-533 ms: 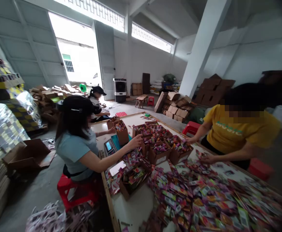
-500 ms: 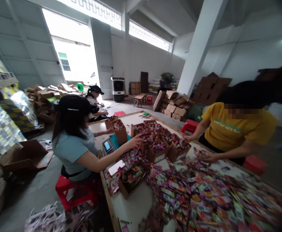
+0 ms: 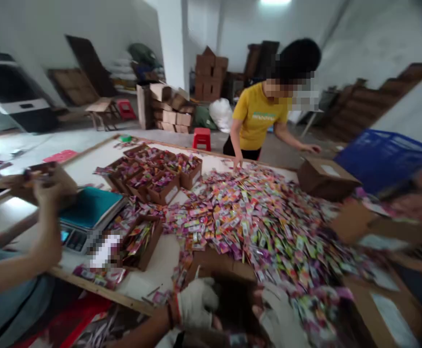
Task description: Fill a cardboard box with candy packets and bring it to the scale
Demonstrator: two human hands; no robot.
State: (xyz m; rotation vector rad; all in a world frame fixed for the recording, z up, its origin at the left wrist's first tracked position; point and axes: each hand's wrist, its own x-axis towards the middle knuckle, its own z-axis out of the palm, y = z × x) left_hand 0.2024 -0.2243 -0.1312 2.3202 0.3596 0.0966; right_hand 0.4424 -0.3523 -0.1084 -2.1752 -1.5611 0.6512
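Left hand (image 3: 195, 305) covered in a white knitted work glove, slightly grubby, cuff ending at the wrist. Just behind that cuff, a thin dark band with a reddish strand around the wrist, forearm beyond it without any sleeve. Right hand (image 3: 281, 319) gloved alike in white knit fabric, blurred at the lower edge of the head view, its wrist out of sight.
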